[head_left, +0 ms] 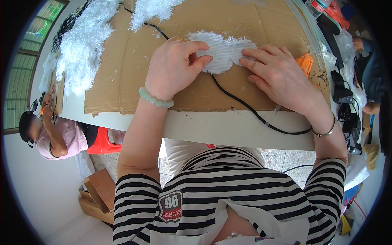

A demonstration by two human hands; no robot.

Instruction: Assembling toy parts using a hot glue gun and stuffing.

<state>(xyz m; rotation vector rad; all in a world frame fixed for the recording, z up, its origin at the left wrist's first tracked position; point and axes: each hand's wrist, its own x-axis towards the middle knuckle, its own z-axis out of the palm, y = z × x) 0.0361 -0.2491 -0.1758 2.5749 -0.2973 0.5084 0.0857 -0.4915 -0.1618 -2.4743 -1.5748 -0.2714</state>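
A white, ribbed piece of fabric with frayed, fuzzy edges lies flat on a brown cardboard sheet. At its left edge is my left hand, with index finger and thumb bent and a gap between their tips; the other fingers are mostly hidden. My right hand rests its outstretched fingertips on the fabric's right edge. A black cable runs from behind my left hand, under the fabric, and curves toward my right wrist. Beside my right hand, partly covered by it, is an orange tool.
Fluffy white fabric is heaped at the left, with another white piece at the top. Clear thin strips and black adapters with cords line the right side. A person in pink sits at the left; another is at far right.
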